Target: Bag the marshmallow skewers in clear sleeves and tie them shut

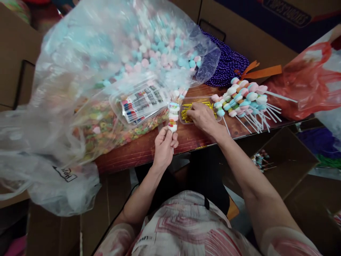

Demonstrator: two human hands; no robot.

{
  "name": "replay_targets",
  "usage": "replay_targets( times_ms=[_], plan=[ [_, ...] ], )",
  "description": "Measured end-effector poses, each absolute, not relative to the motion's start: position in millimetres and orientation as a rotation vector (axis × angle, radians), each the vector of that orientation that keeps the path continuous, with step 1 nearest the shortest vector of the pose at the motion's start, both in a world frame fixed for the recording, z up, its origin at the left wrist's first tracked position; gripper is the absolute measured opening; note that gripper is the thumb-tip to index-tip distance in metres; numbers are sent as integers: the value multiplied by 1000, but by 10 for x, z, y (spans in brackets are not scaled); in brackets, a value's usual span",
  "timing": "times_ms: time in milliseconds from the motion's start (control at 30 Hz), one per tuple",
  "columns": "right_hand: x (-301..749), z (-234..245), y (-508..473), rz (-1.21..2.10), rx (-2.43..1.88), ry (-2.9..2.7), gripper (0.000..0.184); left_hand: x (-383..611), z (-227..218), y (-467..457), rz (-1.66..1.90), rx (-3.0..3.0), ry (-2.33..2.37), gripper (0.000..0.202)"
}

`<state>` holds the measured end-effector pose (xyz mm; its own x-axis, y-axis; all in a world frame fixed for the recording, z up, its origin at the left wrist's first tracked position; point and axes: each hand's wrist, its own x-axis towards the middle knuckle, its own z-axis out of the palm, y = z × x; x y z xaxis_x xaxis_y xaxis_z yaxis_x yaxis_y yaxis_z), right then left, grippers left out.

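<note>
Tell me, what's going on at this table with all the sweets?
A person is at a wooden table. Their left hand holds a candy skewer upright by its stick, while the right hand rests fingers-down in a clear tray of thin yellow strips. A pile of similar skewers lies to the right, and a big clear bag of pastel sweets sits behind.

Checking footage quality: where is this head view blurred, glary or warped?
Head view, upper left: the clear bag is blurred, with soft glare; head view, centre: left hand, right hand and candy skewer look sharper; head view, edges: wide-lens stretching.
</note>
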<state>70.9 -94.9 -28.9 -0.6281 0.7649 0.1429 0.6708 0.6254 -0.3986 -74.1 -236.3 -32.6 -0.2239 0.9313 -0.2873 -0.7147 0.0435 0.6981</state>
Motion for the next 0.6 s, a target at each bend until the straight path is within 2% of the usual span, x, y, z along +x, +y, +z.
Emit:
replay_targets(
  times_ms=[100,200,433,467,600],
  plan=[
    [726,-320,-835,516,-1010,-2665,20,-742,-338,-2364,1565,332,937,31],
    [743,-330,-853,593,-936,-2548,18,-744,-330,-2359,1549,342,956,32],
    [708,-298,-953,761,-1030,-1674,4,-685,-363,-2303,1581,382,1053,23],
    [701,-275,-997,806,-1049,-1556,5,-666,-368,-2292,1595,398,1080,20],
    [639,-218,-1380,1044,-1058,-1232,25,-575,-362,-2250,1659,423,1126,20]
  ],
)
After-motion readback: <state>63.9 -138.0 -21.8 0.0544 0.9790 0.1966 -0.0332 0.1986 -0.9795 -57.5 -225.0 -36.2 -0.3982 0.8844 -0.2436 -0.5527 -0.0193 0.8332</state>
